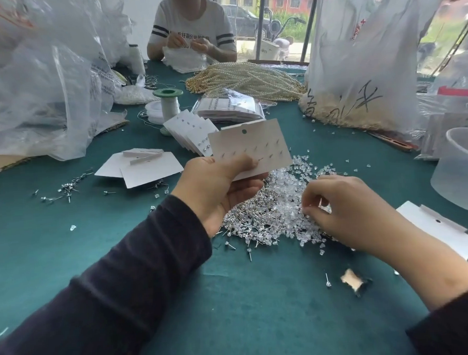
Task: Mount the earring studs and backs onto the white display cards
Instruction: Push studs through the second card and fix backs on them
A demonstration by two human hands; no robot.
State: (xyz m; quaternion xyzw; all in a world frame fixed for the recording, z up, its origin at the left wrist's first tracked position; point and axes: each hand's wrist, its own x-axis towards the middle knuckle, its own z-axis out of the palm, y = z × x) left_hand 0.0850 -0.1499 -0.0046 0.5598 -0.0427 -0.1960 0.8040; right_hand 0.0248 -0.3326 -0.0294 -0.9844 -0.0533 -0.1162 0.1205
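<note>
Sleeved left hand (222, 188) is pinched on the thin, bendable card (253, 149) edge; right hand (346, 212) fingertips are closed, apparently on a tiny, slippery back from the pile (273, 218).

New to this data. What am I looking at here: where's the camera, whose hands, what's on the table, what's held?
There is no robot. One wide-angle camera sits on a person's head, looking down at their own two bare hands. The left hand holds up a white display card with stud posts poking through it. The right hand pinches into a pile of studs and clear backs on the green table; what it grips is too small to tell. Around lie more blank cards, a fanned stack of cards, pearl strands and plastic bags. A second person works opposite.
</note>
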